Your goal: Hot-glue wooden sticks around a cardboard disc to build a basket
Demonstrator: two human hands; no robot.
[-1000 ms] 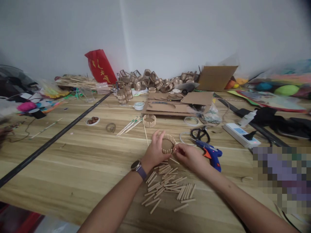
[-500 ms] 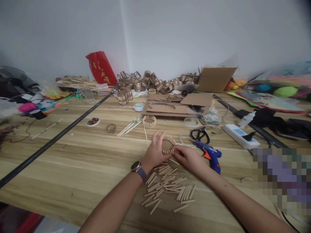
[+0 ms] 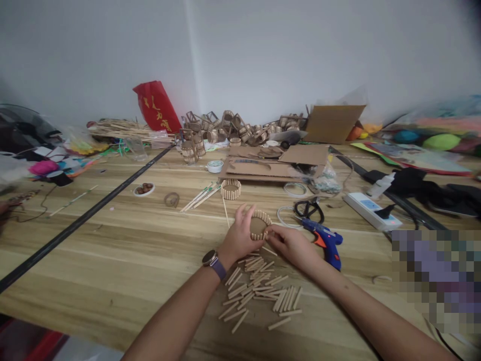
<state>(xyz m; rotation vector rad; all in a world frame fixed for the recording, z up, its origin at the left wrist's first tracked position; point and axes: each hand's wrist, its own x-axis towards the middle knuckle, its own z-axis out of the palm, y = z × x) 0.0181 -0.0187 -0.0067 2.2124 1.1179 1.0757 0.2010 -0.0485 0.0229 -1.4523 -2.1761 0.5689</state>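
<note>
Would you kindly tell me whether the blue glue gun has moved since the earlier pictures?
No; judged against the white power strip, the blue glue gun shows no visible shift in any direction.

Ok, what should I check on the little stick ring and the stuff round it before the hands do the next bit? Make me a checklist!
1. Left fingers steadying the stick ring: ok, they wrap its left side.
2. Right fingers at the ring: ok, at its near right edge.
3. A stick pinched in those right fingers: cannot tell, too small and partly covered.
4. Loose short sticks within reach: ok, just below the hands.
5. Those sticks lined up neatly: not ok, they point every which way.
6. Glue gun hot: cannot tell; it lies on its side beyond the right forearm.
</note>
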